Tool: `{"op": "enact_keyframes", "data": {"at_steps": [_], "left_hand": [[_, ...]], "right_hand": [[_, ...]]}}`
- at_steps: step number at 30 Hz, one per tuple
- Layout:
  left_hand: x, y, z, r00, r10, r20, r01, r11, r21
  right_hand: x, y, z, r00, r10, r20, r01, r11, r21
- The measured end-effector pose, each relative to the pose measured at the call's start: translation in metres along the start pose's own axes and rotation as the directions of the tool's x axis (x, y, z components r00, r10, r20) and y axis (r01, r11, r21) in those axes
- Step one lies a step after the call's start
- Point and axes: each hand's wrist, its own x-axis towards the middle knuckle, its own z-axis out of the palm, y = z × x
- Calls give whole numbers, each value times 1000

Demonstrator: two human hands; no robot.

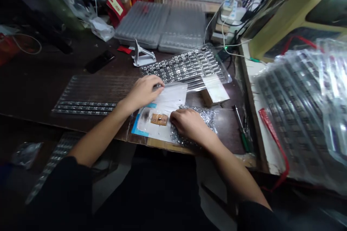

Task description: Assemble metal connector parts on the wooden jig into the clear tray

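My left hand (145,92) is at the lower left edge of a clear ribbed tray (226,75) filled with rows of small shiny metal parts (187,66). Its fingers and thumb curl together over a dark bit too small to name. My right hand (188,122) rests at a heap of small silvery parts (208,115), fingers closed; what they hold is hidden. Between both hands lies a small brown block (159,119) with a dark spot in its middle, on a white sheet (173,95) edged with blue tape (139,131).
Left lies another clear tray (92,88) with a few filled rows at its near side. A white-topped block (215,88), a green-handled screwdriver (244,139), a phone (100,61) and a white stand (143,56) lie around. Stacked trays (292,115) stand right.
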Motion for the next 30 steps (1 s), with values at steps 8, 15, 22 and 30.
{"op": "enact_keyframes", "data": {"at_steps": [8,15,22,30], "left_hand": [[116,72,64,987,160,-19,-160,986,-45],[126,83,80,993,119,-29,-116,991,70],[128,78,79,992,122,-32,-119,989,92],[109,78,64,977,209,-49,-209,978,-5]], "right_hand": [[1,2,-7,999,15,-34,-9,988,152],[0,3,-6,997,-10,-74,25,976,215],[1,2,-4,998,-14,-61,29,968,249],[4,5,0,995,-11,-96,37,961,274]]}}
